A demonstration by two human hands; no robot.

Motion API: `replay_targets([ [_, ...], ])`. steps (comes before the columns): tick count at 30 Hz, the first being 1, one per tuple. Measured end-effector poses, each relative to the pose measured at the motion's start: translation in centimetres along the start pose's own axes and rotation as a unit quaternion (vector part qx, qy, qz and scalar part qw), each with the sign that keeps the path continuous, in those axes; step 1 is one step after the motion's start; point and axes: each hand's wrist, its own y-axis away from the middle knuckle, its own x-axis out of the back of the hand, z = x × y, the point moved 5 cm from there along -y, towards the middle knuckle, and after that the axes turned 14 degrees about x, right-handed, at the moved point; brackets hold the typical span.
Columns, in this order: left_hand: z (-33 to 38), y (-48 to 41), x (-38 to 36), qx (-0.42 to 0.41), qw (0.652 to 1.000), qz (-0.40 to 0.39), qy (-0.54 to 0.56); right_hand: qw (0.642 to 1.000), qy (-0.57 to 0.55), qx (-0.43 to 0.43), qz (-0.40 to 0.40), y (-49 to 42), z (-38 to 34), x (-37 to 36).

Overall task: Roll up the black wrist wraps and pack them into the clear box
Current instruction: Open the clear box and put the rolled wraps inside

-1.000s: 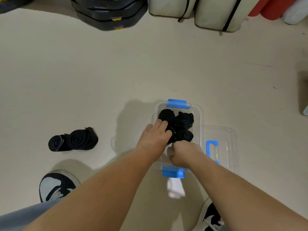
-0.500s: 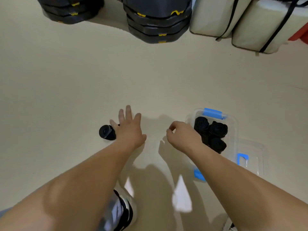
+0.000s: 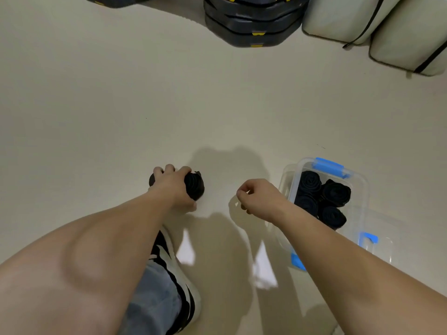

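left hand (image 3: 174, 187): curled round the rolled wraps (image 3: 194, 188) on the floor
right hand (image 3: 260, 198): loosely curled, holding nothing
clear box (image 3: 360, 189): off to the right of the grip

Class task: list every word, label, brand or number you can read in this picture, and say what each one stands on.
No text can be read.
The yellow marks on the stacked black pads are too blurred to read.
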Motion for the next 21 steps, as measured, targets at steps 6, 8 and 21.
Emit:
replay_targets([
  [6,3.8,2.4,-0.6,-0.045,0.999,0.004,0.021,0.998,-0.062,-0.004,0.023,0.7,0.3,0.0],
  [8,6.4,3.8,0.2,-0.066,0.996,-0.013,0.055,0.997,-0.075,0.021,0.022,1.2,0.0,0.5],
  [21,19.8,16.2,6.5,-0.212,0.952,-0.104,0.196,0.948,0.209,0.118,0.207,9.7,0.6,10.9],
])
